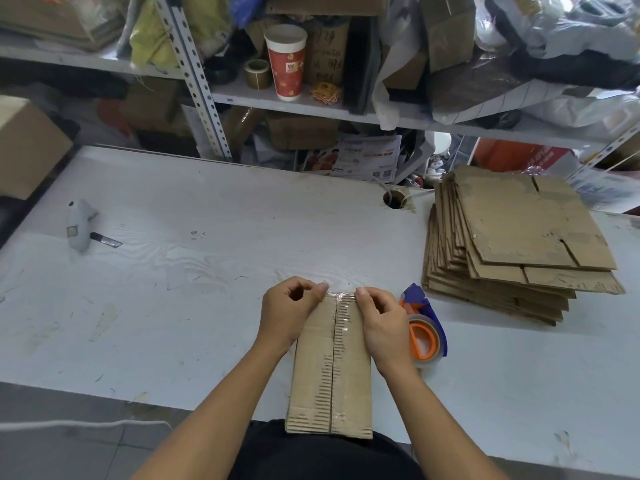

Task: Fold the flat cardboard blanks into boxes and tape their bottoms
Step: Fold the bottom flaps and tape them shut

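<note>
A folded cardboard box [330, 368] stands bottom up at the table's near edge, against my body. Clear tape runs along the seam between its two bottom flaps. My left hand [289, 308] and my right hand [382, 318] rest on the far end of the box. Both thumbs press the tape's end down over the far edge while the other fingers are curled. An orange and blue tape dispenser [424, 332] lies on the table just right of my right hand. A stack of flat cardboard blanks [519, 237] sits at the right.
A white utility knife [83, 225] with its blade out lies at the table's left. A round cable hole [394, 199] opens near the far edge. Behind the white table [207, 254], metal shelves hold a red paper cup [286, 60], a tape roll [258, 73] and boxes.
</note>
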